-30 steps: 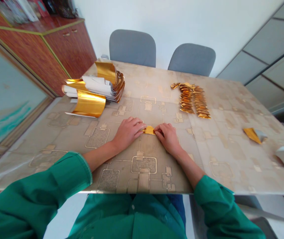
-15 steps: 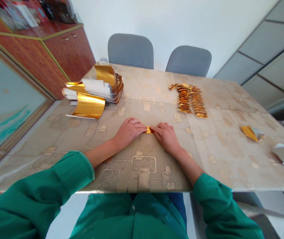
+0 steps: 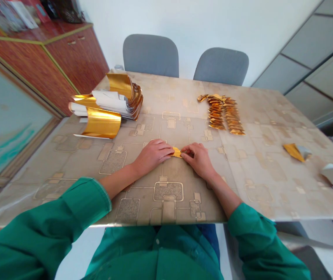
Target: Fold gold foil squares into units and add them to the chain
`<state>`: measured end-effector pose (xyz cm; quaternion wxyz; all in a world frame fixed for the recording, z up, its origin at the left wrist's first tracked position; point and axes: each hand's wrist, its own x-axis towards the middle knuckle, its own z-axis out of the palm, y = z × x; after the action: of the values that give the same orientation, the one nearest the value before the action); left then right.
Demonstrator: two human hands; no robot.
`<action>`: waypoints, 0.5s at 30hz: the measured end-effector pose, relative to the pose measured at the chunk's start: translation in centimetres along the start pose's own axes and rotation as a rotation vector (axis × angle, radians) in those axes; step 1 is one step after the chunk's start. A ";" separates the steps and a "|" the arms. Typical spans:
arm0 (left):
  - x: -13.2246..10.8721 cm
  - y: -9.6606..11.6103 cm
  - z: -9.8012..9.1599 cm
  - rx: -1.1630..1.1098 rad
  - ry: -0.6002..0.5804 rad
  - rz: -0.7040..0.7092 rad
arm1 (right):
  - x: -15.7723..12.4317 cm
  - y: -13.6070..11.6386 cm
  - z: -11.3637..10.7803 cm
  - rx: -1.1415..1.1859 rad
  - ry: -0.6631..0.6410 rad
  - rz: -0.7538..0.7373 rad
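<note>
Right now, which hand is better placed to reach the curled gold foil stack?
Left, probably: the left hand lies nearer the stack; the right hand sits farther, past the folded gold piece.

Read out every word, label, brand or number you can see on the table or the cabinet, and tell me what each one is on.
No readable text.
Too small and blurred to read: any print on the items on top of the wooden cabinet.
No lettering shows on the gold foil sheets or the patterned tabletop.
</note>
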<state>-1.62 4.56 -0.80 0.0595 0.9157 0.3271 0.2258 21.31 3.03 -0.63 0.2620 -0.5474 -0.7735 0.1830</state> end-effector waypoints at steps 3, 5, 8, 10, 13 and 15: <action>0.0 0.3 -0.1 -0.028 0.017 -0.023 | -0.2 0.0 0.1 -0.029 0.000 0.034; 0.0 0.4 -0.2 -0.038 0.016 -0.039 | -0.3 -0.1 0.1 -0.027 0.001 0.039; -0.1 0.4 -0.3 -0.046 0.011 -0.064 | -0.5 -0.4 0.1 -0.005 0.000 0.041; -0.2 0.5 -0.3 -0.059 0.023 -0.091 | -0.6 -0.5 0.0 0.009 -0.002 0.042; -0.3 0.6 -0.3 -0.094 0.046 -0.140 | -0.7 -0.7 -0.1 0.025 -0.012 0.029; -0.3 0.6 -0.3 -0.125 0.049 -0.161 | -0.7 -0.7 -0.2 0.032 -0.017 0.007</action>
<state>-1.60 3.83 -0.53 0.1262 0.8751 0.3864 0.2627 21.08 2.15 -0.16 0.2638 -0.5443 -0.7705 0.2010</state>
